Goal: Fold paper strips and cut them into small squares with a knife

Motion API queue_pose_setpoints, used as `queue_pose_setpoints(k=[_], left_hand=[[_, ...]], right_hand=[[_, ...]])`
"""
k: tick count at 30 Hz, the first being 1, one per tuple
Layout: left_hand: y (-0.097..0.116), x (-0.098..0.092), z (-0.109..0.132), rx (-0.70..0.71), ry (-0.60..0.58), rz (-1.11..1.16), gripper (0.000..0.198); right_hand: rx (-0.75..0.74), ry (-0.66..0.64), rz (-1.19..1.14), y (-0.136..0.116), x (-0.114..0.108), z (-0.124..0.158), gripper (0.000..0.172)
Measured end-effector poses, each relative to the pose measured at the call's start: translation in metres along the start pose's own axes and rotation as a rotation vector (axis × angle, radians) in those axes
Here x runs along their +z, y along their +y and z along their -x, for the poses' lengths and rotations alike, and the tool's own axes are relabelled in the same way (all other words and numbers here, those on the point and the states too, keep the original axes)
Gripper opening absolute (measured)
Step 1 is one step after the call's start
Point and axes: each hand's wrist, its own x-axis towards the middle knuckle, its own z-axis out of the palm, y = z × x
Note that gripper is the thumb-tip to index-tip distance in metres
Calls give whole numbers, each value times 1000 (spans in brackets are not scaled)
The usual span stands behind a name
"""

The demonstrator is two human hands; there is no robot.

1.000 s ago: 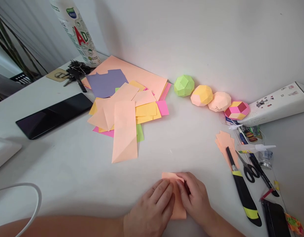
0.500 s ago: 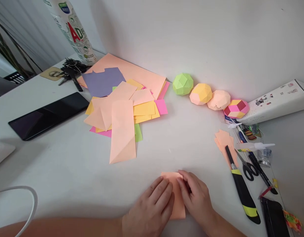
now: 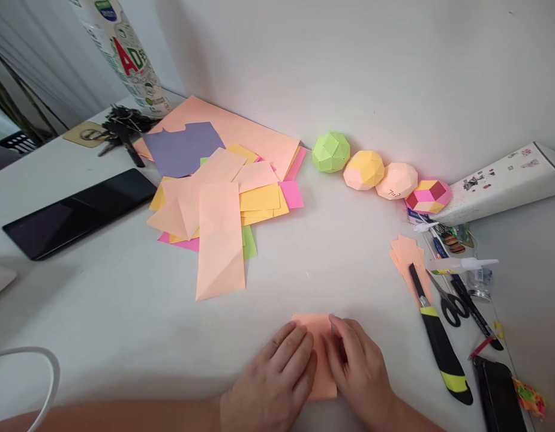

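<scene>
A small peach paper piece [image 3: 320, 348] lies on the white table near the front edge. My left hand [image 3: 270, 384] rests on its left part with the fingers laid flat and close together. My right hand [image 3: 358, 366] presses on its right part with bent fingertips, forefinger near the top edge. Both hands touch each other over the paper and cover most of it. Whether either hand pinches a flap is hidden.
A pile of coloured paper sheets [image 3: 218, 192] lies behind. Several folded paper balls [image 3: 376, 174] line the wall. A yellow-black utility knife [image 3: 439, 339], scissors [image 3: 452, 303], pens and a glue bottle sit right. A black phone [image 3: 74, 211], keys [image 3: 122, 123] and a bottle [image 3: 124, 54] stand left.
My hands stay on the peach paper, the right fingers shifting slightly. The view has drifted a little, so everything sits slightly further left.
</scene>
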Motion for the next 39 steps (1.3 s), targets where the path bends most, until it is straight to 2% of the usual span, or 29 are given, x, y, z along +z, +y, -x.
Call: queue_pose_setpoints(k=[4,12,21,39], left_hand=[[0,-2,0,-5,-9,-1,30],[-1,-2,0,13,-78,-71,30],[-20,-11,-18,158,-235,-89,41],[-19,-5,-12,178,-242,-137,48]], right_hand=[[-41,7,38,-5,-6,5,33],[57,-10,-80,-17,-12,22,21],[95,49,-144,-22,-6,31,24],[20,107,15,-22,2,34,24]])
